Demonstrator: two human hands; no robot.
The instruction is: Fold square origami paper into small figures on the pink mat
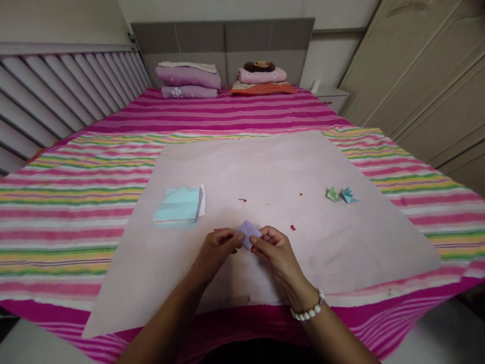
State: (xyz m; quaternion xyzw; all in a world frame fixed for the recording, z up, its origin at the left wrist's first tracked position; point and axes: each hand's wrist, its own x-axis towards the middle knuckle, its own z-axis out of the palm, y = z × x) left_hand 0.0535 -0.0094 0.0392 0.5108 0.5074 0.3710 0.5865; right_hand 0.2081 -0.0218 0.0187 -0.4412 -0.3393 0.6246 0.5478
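Note:
A small purple square of folded paper (247,230), turned like a diamond with creases meeting near its middle, is held up between my two hands. My left hand (223,242) pinches its left corner between thumb and fingers. At the right corner, my right hand (273,243) grips it the same way, thumb on top. Underneath lies a large pale sheet (341,247) spread on the bed. To the left rests a stack of paper squares (179,203), light blue on top. Two folded paper pieces, one green (333,194) and one blue (347,195), stand at the right.
Small red scraps (293,227) and a thin dark piece with a red end (242,200) lie on the sheet. A striped bedspread (68,227) surrounds it. Folded bedding (188,78) and pillows (262,77) sit by the headboard (223,40). A slatted rail (76,83) runs along the left.

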